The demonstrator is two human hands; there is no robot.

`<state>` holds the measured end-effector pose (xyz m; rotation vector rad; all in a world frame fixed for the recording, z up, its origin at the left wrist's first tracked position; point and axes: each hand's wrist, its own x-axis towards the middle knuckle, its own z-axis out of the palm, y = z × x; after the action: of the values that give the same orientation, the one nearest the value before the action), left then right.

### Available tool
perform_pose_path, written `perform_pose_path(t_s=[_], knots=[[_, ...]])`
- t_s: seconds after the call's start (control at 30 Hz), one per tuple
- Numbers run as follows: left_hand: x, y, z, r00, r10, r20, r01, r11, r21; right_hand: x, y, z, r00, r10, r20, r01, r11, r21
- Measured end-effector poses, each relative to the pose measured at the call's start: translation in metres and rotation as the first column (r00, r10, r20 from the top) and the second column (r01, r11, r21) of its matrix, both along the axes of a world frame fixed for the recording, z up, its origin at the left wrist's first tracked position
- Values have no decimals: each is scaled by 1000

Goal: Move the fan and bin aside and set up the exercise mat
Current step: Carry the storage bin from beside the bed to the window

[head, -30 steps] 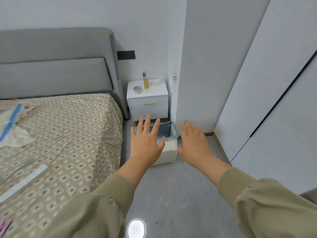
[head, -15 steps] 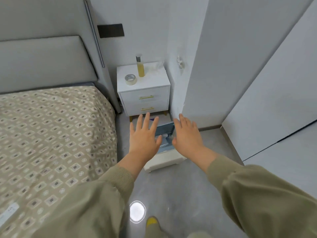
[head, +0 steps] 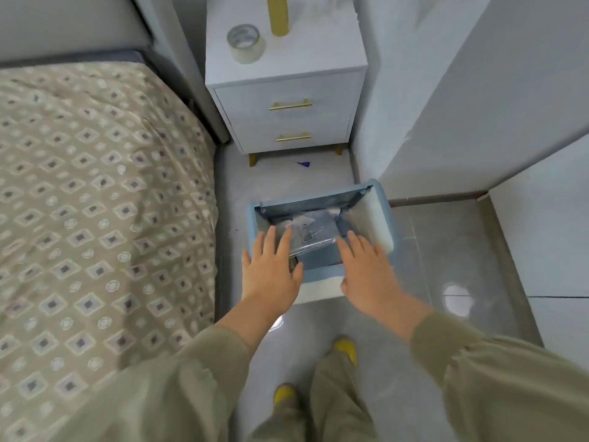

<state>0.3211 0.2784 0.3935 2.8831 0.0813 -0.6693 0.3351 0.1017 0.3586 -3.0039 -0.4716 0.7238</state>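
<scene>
While both spread wide above: L hand, R hand, upright bin, mouth up, long axis skewed left-right.

One bin; one nightstand, two drawers; one tape roll; one bottle; one bed; two hands, left, right.

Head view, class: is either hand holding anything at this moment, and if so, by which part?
Nothing is held. The left hand and right hand are open, fingers spread, over the near rim of the bin, not yet closed on it.
</scene>
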Motion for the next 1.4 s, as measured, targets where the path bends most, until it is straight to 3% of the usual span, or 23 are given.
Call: perform_pose_path(t_s=[0.23, 0.33, 0.47, 0.63, 0.77, 0.9, 0.97, 1.07, 1.13, 1.2, 1.23, 1.3, 1.37, 1.4], knots=[[15, -15, -105, 980, -16, -198, 10, 999, -30, 19, -19, -90, 991, -12, -137, 15, 1000, 19], [17, -12, -134, 955, -120, -272, 117, 993, -27, 18, -21, -118, 990, -10, -138, 13, 1000, 20], [19, -10, -163, 924, -208, -321, 204, 978, -48, 28, -17, -144, 992, 117, -46, -122, 986, -110], [23, -15, -175, 935, -265, -237, 267, 963, -25, 33, -22, -157, 982, 183, 48, -181, 982, -53], [22, -12, -178, 927, -317, -201, 322, 947, -7, 37, -21, -152, 966, 252, -55, -255, 964, -78], [20, -3, -174, 922, -330, -205, 338, 941, 3, 31, -13, -144, 970, 234, -62, -236, 971, -28], [15, 8, -171, 912, -341, -230, 352, 936, 9, 23, -1, -137, 964, 222, -149, -228, 973, -24], [12, 28, -165, 866, -400, -301, 408, 912, -40, 14, 12, -129, 919, 137, -370, -124, 991, 60], [13, 37, -160, 833, -441, -333, 427, 896, -118, 12, 10, -122, 875, -26, -484, 127, 976, 178], [17, 40, -160, 842, -427, -328, 384, 903, -191, 12, 2, -121, 935, -133, -329, 239, 921, 307], [21, 39, -162, 861, -411, -300, 364, 909, -201, 15, -4, -123, 968, -189, -163, 232, 921, 313], [29, 35, -167, 905, -396, -155, 378, 916, -133, 29, -16, -124, 947, -309, 92, 281, 930, 236], [37, 32, -171, 936, -352, -19, 352, 936, -23, 40, -29, -131, 871, -475, 124, 456, 877, 152], [40, 31, -173, 953, -303, -8, 303, 953, 2, 43, -36, -135, 792, -608, 52, 595, 788, 157]])
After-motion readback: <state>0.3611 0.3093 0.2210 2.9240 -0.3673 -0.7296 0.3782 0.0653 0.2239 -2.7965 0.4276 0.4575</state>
